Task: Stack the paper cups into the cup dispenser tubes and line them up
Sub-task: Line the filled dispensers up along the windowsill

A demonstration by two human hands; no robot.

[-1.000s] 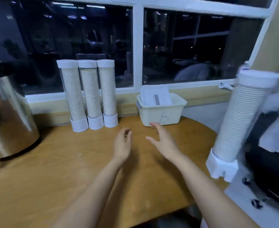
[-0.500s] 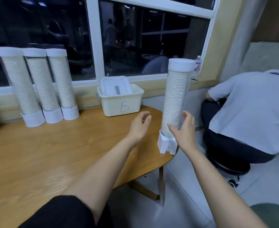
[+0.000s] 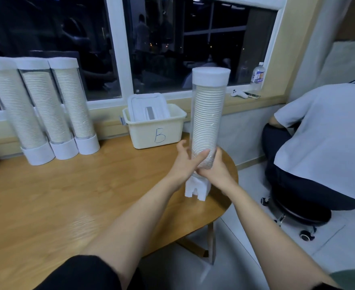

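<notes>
Centrally, both arms reach forward: left hand (image 3: 184, 162) and right hand (image 3: 215, 166) wrap the cup dispenser tube (image 3: 208, 122) near its base.

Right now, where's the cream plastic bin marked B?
Head view, centre: cream plastic bin marked B at the back of the wooden table, three clear cup tubes to its left, the fourth tube to its right.

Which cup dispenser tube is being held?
The lone tube on the right; the left hand and right hand hold its lower part. The other three stand untouched.
</notes>
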